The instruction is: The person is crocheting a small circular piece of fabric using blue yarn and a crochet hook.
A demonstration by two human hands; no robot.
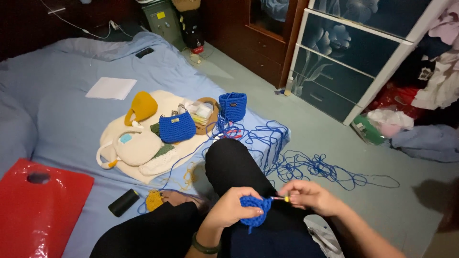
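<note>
Seated crochet work, taking the blue crochet piece as reference: the left hand grips its left edge over the lap, while the right hand, just to its right, pinches a crochet hook whose tip meets the piece. Beyond it, loose blue yarn trails over the bed edge onto the floor, with a black cylinder and a red plastic bag well to its left. Farther off lie a finished blue bag, a cream bag, a yellow bag and a blue basket.
</note>
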